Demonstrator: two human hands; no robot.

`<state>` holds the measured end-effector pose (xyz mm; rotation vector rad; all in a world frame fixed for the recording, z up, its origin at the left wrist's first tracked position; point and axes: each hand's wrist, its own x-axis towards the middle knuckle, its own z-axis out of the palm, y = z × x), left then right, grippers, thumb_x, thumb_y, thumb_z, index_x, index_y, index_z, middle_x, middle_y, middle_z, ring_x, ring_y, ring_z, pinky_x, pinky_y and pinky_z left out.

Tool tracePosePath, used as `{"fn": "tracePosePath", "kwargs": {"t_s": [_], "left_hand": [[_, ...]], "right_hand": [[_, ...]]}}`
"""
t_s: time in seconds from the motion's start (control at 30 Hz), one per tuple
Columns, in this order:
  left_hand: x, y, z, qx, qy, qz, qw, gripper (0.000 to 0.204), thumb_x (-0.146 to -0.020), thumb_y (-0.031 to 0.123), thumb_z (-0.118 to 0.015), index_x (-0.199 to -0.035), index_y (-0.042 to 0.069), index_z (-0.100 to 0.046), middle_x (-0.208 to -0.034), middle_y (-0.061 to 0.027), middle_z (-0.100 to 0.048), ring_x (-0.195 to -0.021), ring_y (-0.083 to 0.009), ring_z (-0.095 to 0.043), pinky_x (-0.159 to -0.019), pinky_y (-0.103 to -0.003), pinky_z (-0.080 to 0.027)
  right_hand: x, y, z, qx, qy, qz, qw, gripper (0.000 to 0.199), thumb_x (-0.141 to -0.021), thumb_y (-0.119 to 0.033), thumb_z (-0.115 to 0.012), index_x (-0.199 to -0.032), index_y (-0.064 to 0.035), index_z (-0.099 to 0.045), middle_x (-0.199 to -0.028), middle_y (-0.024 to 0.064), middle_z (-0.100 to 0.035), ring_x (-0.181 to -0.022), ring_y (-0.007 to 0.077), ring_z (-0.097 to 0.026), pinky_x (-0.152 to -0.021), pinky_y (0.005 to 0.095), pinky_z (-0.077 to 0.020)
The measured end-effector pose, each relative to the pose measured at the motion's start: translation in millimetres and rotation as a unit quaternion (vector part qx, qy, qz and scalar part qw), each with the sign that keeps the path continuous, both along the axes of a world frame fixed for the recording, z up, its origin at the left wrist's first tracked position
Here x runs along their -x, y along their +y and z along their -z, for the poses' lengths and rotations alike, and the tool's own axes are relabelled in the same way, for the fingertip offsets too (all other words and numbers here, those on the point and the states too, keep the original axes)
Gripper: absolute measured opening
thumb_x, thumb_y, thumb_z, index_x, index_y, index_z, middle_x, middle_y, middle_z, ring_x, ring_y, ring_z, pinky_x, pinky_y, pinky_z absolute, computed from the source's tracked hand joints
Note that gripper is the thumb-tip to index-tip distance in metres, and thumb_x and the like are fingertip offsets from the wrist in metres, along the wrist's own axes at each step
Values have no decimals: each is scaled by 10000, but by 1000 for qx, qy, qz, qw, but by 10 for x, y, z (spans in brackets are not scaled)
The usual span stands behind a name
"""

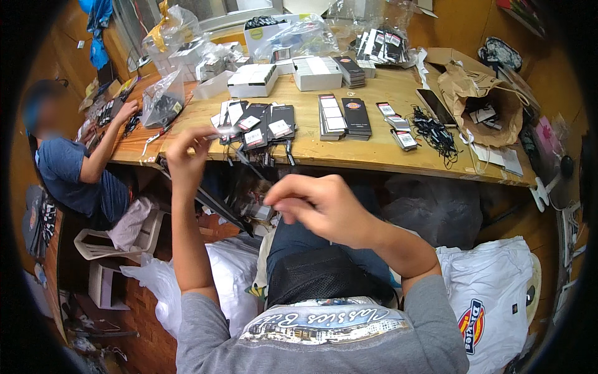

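Observation:
My left hand (pixel 190 153) is raised at the table's front edge, fingers pinched. A small pale thing at its fingertips is too blurred to name. My right hand (pixel 324 206) is lower, over my lap, thumb and fingers closed together. A thin black string (pixel 251 165) slants down from near the left fingertips to the right ones, apparently gripped there. Just beyond the left hand lies a spread of black hang tags (pixel 281 116), some with white stickers; their black strings dangle over the edge.
Stacked tags (pixel 357 118), sticker bundles (pixel 403 138) and a pile of black strings (pixel 433 134) lie rightward, by a phone (pixel 435 107) and paper bag (pixel 507 118). White boxes (pixel 252 81) stand behind. A co-worker (pixel 78 156) sits at left; white shirts (pixel 492 280) lie at right.

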<state>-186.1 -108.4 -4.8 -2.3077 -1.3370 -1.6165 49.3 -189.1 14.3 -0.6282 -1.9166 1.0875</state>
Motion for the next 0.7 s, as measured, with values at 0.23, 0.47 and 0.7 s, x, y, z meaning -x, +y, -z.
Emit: {"fn": "tracePosePath", "kwargs": {"t_s": [0.23,0.47,0.7], "left_hand": [[411,963,397,63,220,-5,973,258,-614,-117,-524,-789,49,-616,-855,-69,-599,-764,-215,-531,-735,-292,-403],[-845,1330,381,193,130,84,969,407,-648,175,-607,-1030,53,-540,-1096,-123,-476,-1020,-286,-392,-889,-365,-320],[-1607,1862,582,268,216,78,936,809,-434,505,-729,-1079,72,-501,-1144,-124,-422,-1108,-309,-316,-913,-417,-289]], "right_hand": [[-285,1097,265,-103,-168,184,963,125,-738,-96,-541,-834,-35,-592,-797,114,-602,-739,232,-584,-677,301,-445],[-1324,2248,341,-24,-532,274,801,665,-474,-283,-771,-1068,-122,-519,-1148,97,-449,-1070,274,-393,-871,378,-351],[-1212,2334,307,-15,-565,263,782,745,-409,-265,-801,-1070,-137,-483,-1147,87,-421,-1088,277,-355,-872,389,-344]]}}
